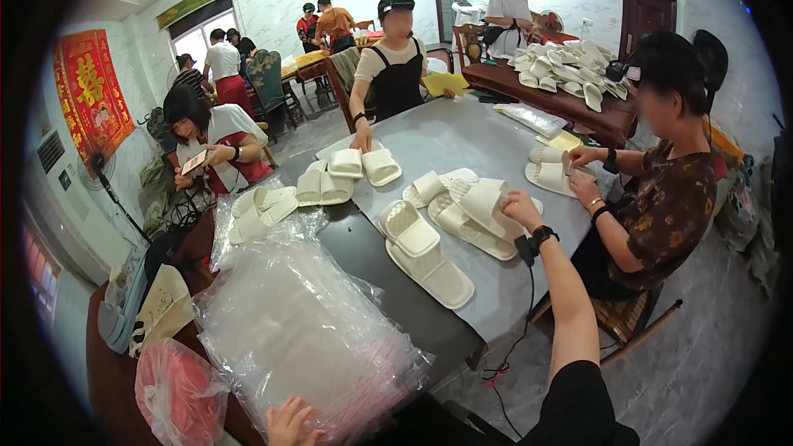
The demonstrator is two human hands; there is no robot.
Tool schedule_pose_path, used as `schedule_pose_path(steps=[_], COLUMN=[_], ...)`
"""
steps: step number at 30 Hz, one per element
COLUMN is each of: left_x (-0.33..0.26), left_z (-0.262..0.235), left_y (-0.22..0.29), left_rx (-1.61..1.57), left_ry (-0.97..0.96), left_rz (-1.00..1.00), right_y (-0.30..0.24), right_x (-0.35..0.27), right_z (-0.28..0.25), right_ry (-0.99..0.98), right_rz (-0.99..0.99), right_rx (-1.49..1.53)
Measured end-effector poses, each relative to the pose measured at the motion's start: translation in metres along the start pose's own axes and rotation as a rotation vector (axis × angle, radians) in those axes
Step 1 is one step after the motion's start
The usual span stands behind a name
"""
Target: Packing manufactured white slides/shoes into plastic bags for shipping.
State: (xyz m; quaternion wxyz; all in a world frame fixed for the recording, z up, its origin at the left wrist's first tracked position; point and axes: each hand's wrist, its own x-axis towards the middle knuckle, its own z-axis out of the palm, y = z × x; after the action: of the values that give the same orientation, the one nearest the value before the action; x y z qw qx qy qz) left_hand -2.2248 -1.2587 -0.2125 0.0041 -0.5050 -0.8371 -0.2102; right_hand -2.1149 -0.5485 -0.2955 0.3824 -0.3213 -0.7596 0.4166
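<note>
My right hand (522, 210) reaches over the grey table (363, 249), its fingers closed at the strap of a cream slipper (479, 201). That slipper rests on another cream slipper (467, 229). Just left of them lies a further slipper (429, 274) with a second one (410, 230) tucked on its strap. My left hand (291, 423) lies with fingers apart on the lower edge of a stack of clear plastic bags (289, 314). Only its fingers and part of the back show.
Across the table a person (396, 74) touches slippers (363, 164) and holds yellow paper (445, 84). At right another person (677, 190) handles slippers (552, 175). A slipper pile (578, 66) covers a back table. A red plastic bag (180, 392) sits at lower left; a cable (529, 306) hangs from my right wrist.
</note>
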Motion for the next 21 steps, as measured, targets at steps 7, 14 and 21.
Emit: schedule_pose_path(steps=[7,14,21], left_x=[-0.019,0.007,-0.017], left_z=[0.003,-0.019,-0.006], left_y=[-0.027,0.008,-0.005], left_rx=[0.052,0.026,-0.097], left_ry=[-0.081,-0.048,0.123], left_rz=[-0.086,-0.065,-0.049], right_y=[-0.024,0.005,-0.104], right_x=[0.004,-0.006,-0.102], right_z=[0.059,0.011,0.006], right_ry=[-0.222,0.184,0.036], right_rz=[0.024,-0.294,0.041], right_rx=[0.099,0.036,0.657])
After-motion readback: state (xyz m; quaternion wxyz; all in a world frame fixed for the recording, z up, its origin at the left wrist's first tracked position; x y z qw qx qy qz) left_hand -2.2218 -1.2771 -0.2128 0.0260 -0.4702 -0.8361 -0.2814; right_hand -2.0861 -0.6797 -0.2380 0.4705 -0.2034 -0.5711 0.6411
